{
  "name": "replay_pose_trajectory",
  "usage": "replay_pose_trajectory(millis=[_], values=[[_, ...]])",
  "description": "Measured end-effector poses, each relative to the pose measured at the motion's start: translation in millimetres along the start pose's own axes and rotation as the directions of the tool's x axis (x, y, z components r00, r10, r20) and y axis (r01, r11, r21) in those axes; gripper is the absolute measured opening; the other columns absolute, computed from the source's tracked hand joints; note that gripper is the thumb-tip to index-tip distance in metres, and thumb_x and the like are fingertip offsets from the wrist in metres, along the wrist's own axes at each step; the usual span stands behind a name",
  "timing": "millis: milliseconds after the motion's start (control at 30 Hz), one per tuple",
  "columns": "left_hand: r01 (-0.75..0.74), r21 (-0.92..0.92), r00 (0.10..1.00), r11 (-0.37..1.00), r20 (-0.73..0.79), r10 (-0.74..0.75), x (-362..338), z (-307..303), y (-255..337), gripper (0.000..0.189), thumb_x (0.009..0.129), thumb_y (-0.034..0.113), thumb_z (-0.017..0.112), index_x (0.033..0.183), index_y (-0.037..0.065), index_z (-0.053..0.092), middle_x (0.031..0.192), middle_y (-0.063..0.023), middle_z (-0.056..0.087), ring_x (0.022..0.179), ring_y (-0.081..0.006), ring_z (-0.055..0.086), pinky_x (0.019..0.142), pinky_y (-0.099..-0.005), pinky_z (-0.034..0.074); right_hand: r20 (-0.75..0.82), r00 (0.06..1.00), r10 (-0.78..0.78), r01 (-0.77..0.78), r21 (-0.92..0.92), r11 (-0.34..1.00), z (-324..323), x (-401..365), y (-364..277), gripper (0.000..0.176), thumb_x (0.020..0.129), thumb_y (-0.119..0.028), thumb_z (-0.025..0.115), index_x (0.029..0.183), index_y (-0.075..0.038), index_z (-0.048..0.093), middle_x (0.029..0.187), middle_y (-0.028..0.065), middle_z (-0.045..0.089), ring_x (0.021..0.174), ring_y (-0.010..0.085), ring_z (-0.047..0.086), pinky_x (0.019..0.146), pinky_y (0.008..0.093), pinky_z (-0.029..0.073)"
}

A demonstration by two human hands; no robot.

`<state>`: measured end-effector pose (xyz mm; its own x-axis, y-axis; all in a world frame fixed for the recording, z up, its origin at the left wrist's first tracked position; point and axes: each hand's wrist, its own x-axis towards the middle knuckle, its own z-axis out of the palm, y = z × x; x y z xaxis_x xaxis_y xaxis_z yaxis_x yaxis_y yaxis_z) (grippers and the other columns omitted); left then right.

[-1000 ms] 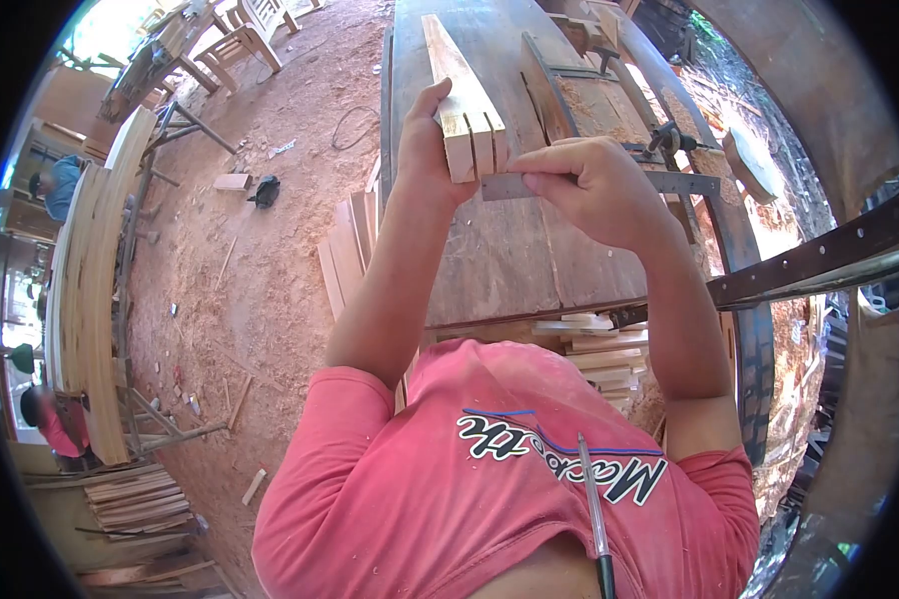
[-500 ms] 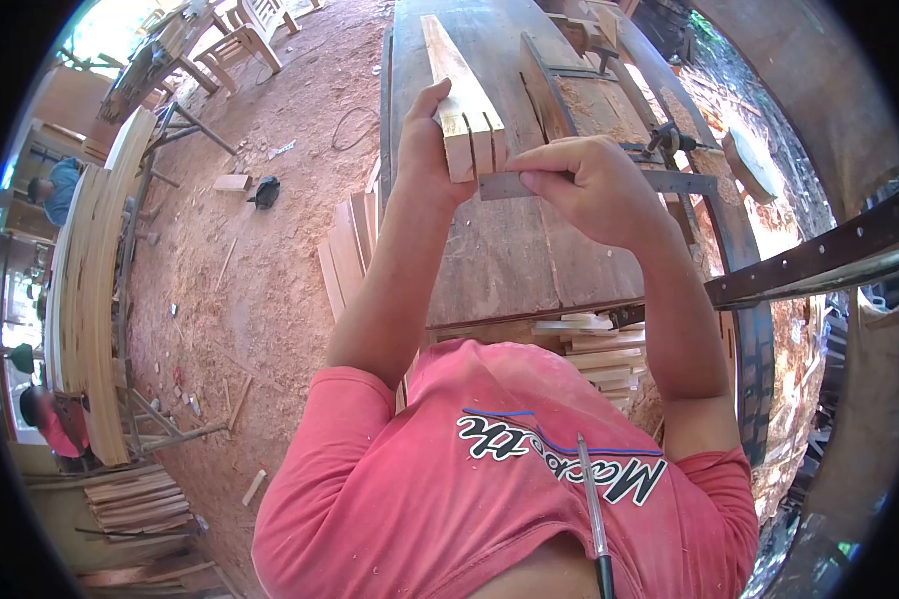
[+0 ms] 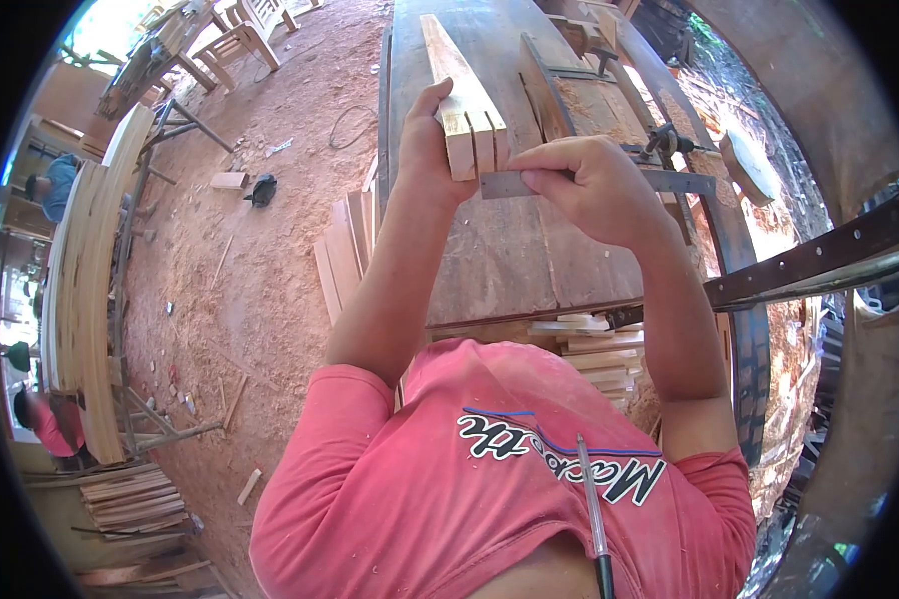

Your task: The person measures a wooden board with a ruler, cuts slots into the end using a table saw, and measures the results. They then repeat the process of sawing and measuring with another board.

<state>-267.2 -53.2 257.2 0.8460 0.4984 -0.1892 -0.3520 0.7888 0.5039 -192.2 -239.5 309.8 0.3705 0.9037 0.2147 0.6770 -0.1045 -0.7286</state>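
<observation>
A pale wooden piece (image 3: 459,100) with slots cut in its near end is held over the worktable (image 3: 499,260) by my left hand (image 3: 429,145), whose thumb lies along its left side. Between the thumb and fingers of my right hand (image 3: 591,185) is a metal ruler (image 3: 504,186). The ruler's left end lies just below the slotted end; whether they touch I cannot tell. The rest of the ruler runs to the right behind my hand.
Right of the wooden piece, a fence and clamp (image 3: 669,140) stand on the worktable. Stacked boards (image 3: 95,299) lie at the left, with two people (image 3: 55,424) beyond them. Cut wood (image 3: 604,354) is piled below the table's near edge.
Both hands keep their holds on the wooden piece and the ruler, with almost no movement. The surroundings have shifted slightly to the left in view.
</observation>
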Motion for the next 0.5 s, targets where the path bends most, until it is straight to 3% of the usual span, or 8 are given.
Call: replay_pose_trajectory(millis=[167,267,400,500], values=[[0.0,-0.007,1.0,1.0,0.012,0.0,3,-4,0,0.051,0.097,0.037,0.05,0.118,-0.009,0.042,0.091,-0.0209,0.057,0.072,-0.0269,0.062,0.057,-0.0388,0.056,0.02,0.999,0.036,-0.036,-0.013,0.999,2,1,2,0.023,0.085,-0.014,0.064,0.103,-0.005,0.075,0.076,0.0176,0.07,0.067,0.0255,0.068,0.07,0.035,0.052],[0.036,-0.018,0.999,0.999,0.007,-0.035,2,-4,2,0.051,0.097,0.037,0.05,0.118,-0.008,0.042,0.091,-0.0212,0.057,0.072,-0.0272,0.063,0.058,-0.039,0.057,-0.018,1.0,-0.024,0.024,0.015,1.0,1,1,0,0.023,0.085,-0.014,0.064,0.103,-0.005,0.075,0.074,0.0164,0.069,0.063,0.0244,0.065,0.067,0.0351,0.051],[0.006,-0.008,0.999,1.0,-0.038,-0.006,-4,2,1,0.049,0.097,0.038,0.05,0.119,-0.006,0.043,0.091,-0.0203,0.06,0.074,-0.0283,0.065,0.06,-0.04,0.058,-0.034,0.999,0.013,-0.012,0.032,0.999,-10,7,-13,0.023,0.086,-0.014,0.063,0.103,-0.006,0.075,0.079,0.0158,0.071,0.067,0.0245,0.067,0.069,0.0348,0.052],[0.021,0.0,0.999,1.0,0.036,-0.021,-6,3,0,0.049,0.098,0.04,0.047,0.12,-0.004,0.044,0.091,-0.0188,0.062,0.075,-0.029,0.067,0.061,-0.0406,0.059,-0.049,0.999,-0.016,0.016,0.001,1.0,-13,14,-14,0.023,0.086,-0.014,0.063,0.104,-0.006,0.075,0.082,0.0163,0.072,0.072,0.0242,0.07,0.072,0.0342,0.052]])
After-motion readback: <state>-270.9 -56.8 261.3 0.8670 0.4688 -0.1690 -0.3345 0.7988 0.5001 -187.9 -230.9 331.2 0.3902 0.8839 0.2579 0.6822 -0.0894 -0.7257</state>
